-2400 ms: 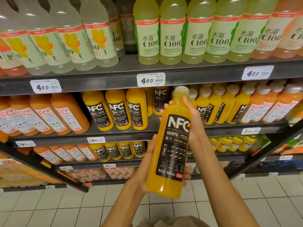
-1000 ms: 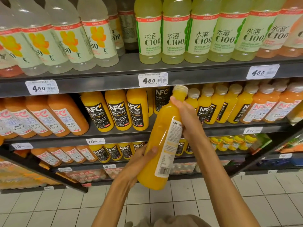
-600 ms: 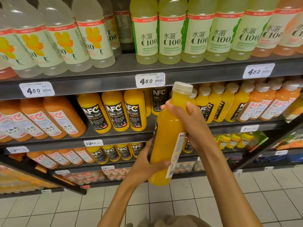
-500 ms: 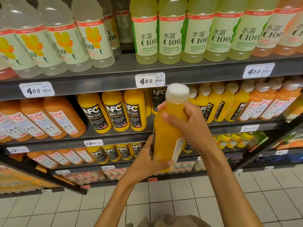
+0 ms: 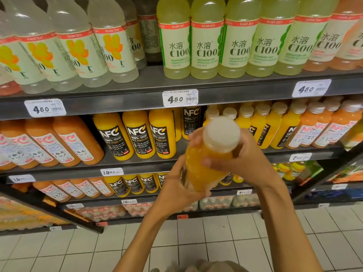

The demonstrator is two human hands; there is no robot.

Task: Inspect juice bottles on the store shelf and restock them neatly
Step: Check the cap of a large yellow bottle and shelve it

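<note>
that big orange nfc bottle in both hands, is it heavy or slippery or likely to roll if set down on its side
Probably heavy for its size: the orange juice bottle looks full nearly to its white cap, and the left hand and right hand both grip it. Its smooth plastic may be slippery. Being round, it would likely roll on its side.

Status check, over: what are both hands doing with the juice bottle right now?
Left hand grips the lower body of the yellow-orange plastic juice bottle. Right hand grips its neck. White cap tipped toward camera. Nothing in the way.

Bottle [image 5: 204,165] cap-first toward camera (label hidden)
</note>
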